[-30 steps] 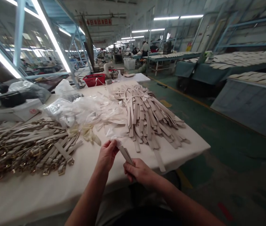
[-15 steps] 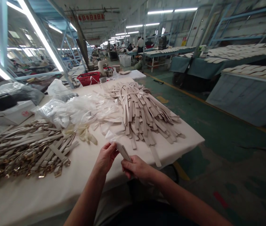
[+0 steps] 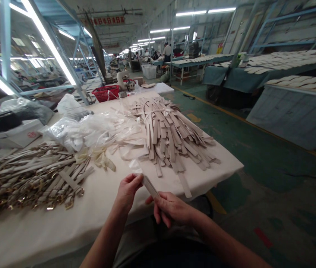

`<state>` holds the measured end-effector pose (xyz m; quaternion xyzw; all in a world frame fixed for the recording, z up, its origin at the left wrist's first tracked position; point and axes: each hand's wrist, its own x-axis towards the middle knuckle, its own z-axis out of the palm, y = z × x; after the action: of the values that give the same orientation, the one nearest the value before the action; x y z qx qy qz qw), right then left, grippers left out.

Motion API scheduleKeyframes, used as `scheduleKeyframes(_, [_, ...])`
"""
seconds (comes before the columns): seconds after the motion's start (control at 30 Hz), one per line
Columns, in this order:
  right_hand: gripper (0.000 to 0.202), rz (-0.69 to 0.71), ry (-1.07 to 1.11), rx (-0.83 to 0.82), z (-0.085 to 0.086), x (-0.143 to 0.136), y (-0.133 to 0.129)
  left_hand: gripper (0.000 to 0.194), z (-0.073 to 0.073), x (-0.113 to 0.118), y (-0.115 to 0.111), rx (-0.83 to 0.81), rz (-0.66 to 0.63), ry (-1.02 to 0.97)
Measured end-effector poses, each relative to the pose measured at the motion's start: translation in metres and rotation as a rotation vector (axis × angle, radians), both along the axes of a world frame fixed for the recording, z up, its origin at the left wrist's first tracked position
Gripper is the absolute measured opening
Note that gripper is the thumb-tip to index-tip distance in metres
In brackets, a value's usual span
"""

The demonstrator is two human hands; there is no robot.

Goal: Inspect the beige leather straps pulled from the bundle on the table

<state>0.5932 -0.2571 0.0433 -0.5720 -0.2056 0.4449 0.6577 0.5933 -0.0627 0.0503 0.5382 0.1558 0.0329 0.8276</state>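
Note:
A flat beige strap (image 3: 150, 187) is stretched between my two hands over the table's front edge. My left hand (image 3: 127, 191) pinches its far end between thumb and fingertips, where a whitish, thin piece of film or tape (image 3: 135, 166) sticks out beyond the fingers. At the near end, my right hand (image 3: 173, 208) grips the strap with thumb and forefinger, its other fingers hanging loose below. Just beyond lies a large tied bundle of similar beige straps (image 3: 171, 145), fanned toward me. To the left is a heap of straps with gold-coloured buckles (image 3: 29, 178).
Crumpled clear plastic bags (image 3: 76, 130) and a pale yellow glove (image 3: 102, 160) lie on the cloth-covered table (image 3: 113, 201). A red basket (image 3: 105, 93) stands at the back. Right of the table runs the green floor (image 3: 230, 137), with loaded benches (image 3: 292, 61) beyond.
Both hands have shifted slightly right and down with the strap. My right hand's lower fingers have loosened and spread, and more of the strap shows between the hands.

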Motion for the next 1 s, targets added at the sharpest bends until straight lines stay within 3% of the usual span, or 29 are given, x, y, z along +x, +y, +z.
scheduleKeyframes(0.13, [0.058, -0.099, 0.054, -0.093, -0.008, -0.017, -0.018, 0.028, -0.007, -0.007, -0.002, 0.085, 0.0, 0.003])
scheduleKeyframes(0.33, [0.061, -0.168, 0.018, -0.063, -0.001, -0.014, -0.014, 0.027, -0.011, -0.025, -0.025, 0.121, -0.211, 0.065])
scheduleKeyframes(0.43, [0.061, -0.099, -0.015, -0.053, 0.001, -0.022, -0.032, 0.029, -0.012, -0.029, -0.021, 0.069, -0.112, 0.07])
scheduleKeyframes(0.53, [0.055, -0.098, -0.062, -0.137, -0.012, -0.044, -0.062, 0.033, -0.015, -0.031, -0.012, -0.014, 0.025, 0.116])
scheduleKeyframes(0.6, [0.055, -0.156, -0.093, -0.207, -0.024, -0.056, -0.075, 0.034, -0.019, -0.035, -0.014, 0.003, -0.009, 0.128])
scheduleKeyframes(0.67, [0.056, -0.219, -0.123, -0.246, -0.031, -0.062, -0.074, 0.034, -0.024, -0.041, -0.026, 0.054, -0.123, 0.118])
scheduleKeyframes(0.8, [0.055, -0.291, -0.202, -0.188, -0.026, -0.054, -0.057, 0.038, -0.033, -0.053, -0.055, 0.089, -0.281, 0.085])
scheduleKeyframes(0.9, [0.057, -0.226, -0.204, -0.155, -0.026, -0.055, -0.068, 0.04, -0.033, -0.055, -0.054, 0.109, -0.212, 0.075])
scheduleKeyframes(1.0, [0.059, -0.198, -0.304, -0.197, -0.043, -0.07, -0.098, 0.039, -0.03, -0.056, -0.044, 0.145, -0.15, 0.065])
